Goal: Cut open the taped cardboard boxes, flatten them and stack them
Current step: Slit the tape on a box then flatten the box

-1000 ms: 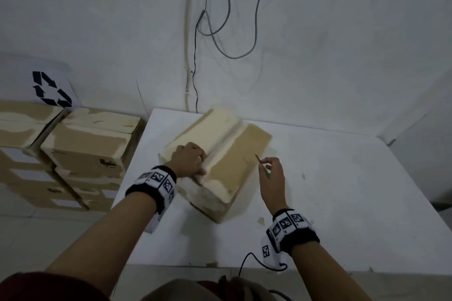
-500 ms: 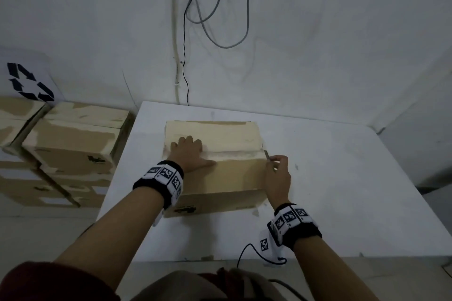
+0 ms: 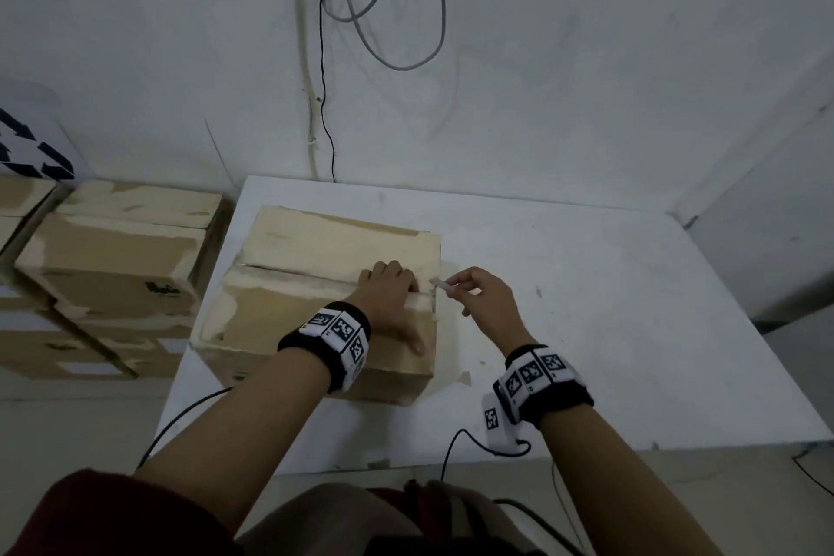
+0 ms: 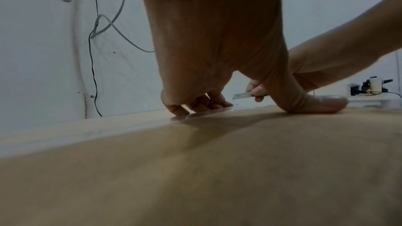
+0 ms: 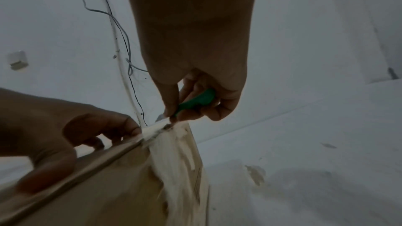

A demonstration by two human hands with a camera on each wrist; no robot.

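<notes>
A taped cardboard box [image 3: 316, 284] lies on the white table [image 3: 632, 330], its taped centre seam running left to right. My left hand [image 3: 390, 298] presses down on the box top near the seam's right end, fingers bent with the tips on the tape [image 4: 195, 107] and the thumb flat on the cardboard. My right hand [image 3: 485, 302] grips a green-handled cutter [image 5: 195, 100], whose short blade [image 3: 440, 284] sits at the right end of the seam on the top right edge of the box [image 5: 169, 152].
Several more taped boxes [image 3: 113, 266] are stacked on the floor to the left of the table. Cables [image 3: 325, 72] hang down the wall behind. Small tape scraps [image 3: 465, 377] lie on the table beside the box. A black wire trails over the table's front edge.
The box has been turned square to me and shifted left. My left hand slid right along the seam. My right hand brought the blade to the seam's right end.
</notes>
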